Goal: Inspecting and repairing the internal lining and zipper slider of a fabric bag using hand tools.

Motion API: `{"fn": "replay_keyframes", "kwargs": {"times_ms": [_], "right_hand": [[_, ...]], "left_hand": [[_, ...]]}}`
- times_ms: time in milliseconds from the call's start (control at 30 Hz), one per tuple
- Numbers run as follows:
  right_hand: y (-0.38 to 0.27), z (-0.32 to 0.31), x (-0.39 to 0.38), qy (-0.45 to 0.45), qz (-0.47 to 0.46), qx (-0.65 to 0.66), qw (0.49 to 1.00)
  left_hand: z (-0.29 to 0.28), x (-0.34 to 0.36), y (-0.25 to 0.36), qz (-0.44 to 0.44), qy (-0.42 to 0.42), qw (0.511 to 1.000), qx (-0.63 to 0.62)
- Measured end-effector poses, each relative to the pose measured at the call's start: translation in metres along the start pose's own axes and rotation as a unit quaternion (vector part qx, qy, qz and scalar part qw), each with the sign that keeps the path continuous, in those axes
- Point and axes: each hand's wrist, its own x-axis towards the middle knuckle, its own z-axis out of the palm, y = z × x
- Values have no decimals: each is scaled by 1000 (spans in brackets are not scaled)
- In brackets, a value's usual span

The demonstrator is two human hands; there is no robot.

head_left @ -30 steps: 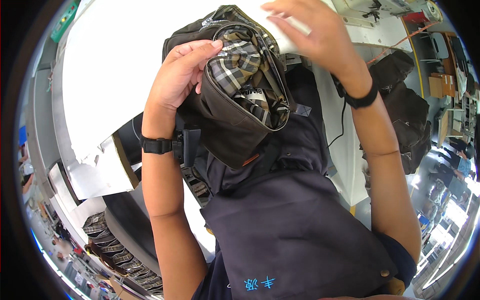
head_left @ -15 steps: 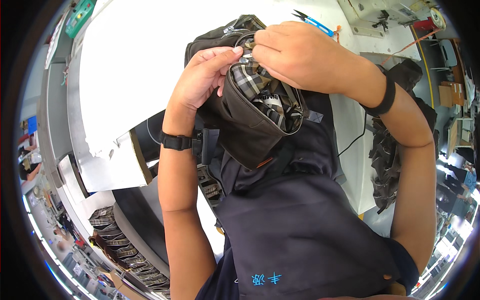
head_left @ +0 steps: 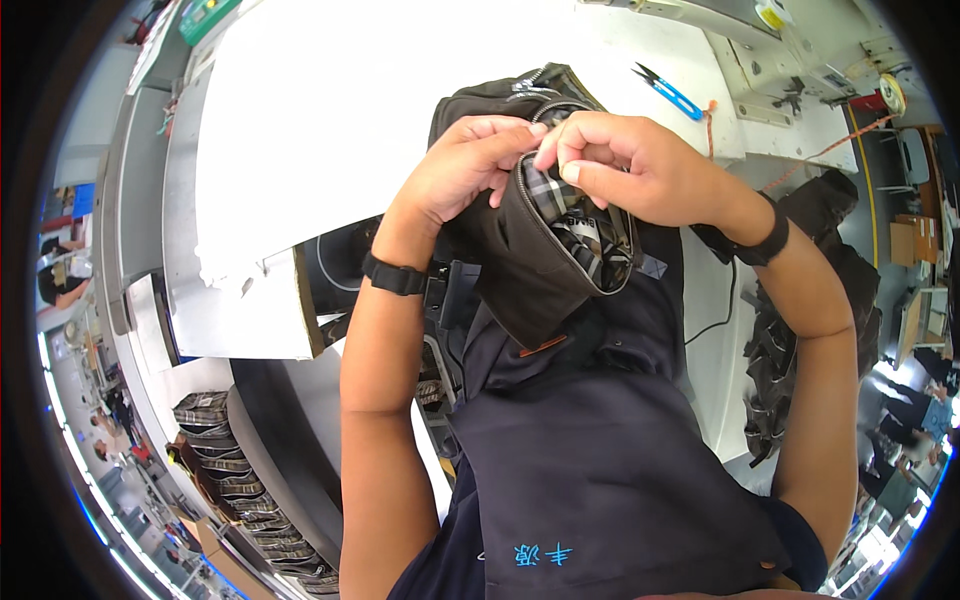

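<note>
A dark brown zippered bag (head_left: 545, 250) lies tilted at the table's near edge and over my lap. Its zip is undone, and a checked lining (head_left: 546, 196) with a white label shows inside. My left hand (head_left: 475, 165) pinches the bag's rim by the zipper (head_left: 525, 185), thumb on top. At the same spot my right hand (head_left: 635, 165) hovers over the opening, its fingers curled and fingertips close to the left thumb. Whatever is between those right fingertips is too small to make out.
Blue thread snips (head_left: 670, 92) lie on the white table (head_left: 310, 130) beyond my right hand. An orange cord (head_left: 830, 150) runs to a spool by the machine (head_left: 790, 80) at far right. Dark pieces (head_left: 770, 370) hang at right; checked pieces (head_left: 245, 490) are stacked lower left.
The bag and both hands sit lower and further right in view, as does the table. My right hand has turned, so its thumb and curled fingers now show.
</note>
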Motion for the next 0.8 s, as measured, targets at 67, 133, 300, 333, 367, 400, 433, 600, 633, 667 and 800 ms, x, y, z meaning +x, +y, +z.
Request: {"fn": "replay_keyframes", "kwargs": {"times_ms": [67,133,300,333,367,400,433,600,633,667,800], "right_hand": [[5,-1,4,-24,38,155,987],[7,1,7,-23,38,157,987],[6,-2,5,-9,37,61,997],[4,0,4,8,42,5,999],[1,2,2,11,47,2,999],[-2,6,1,31,10,-79,996],[-4,10,0,49,-26,-159,986],[2,26,5,41,-211,-371,903],[9,22,7,57,-208,-392,894],[12,10,3,54,-202,-387,898],[-34,-58,-6,236,44,-322,916]], "left_hand": [[0,1,1,-3,-8,1000,15],[-2,-1,0,-10,-30,999,33],[-1,-17,14,10,-65,996,64],[0,-21,15,25,-77,988,134],[3,-23,14,41,-89,975,202],[8,-23,8,90,-54,955,278],[10,-20,6,91,-60,955,275],[12,-18,8,85,-65,980,169],[14,-25,15,58,-64,986,145],[7,-24,9,50,-38,985,158],[-6,-24,16,30,-40,982,182]]}}
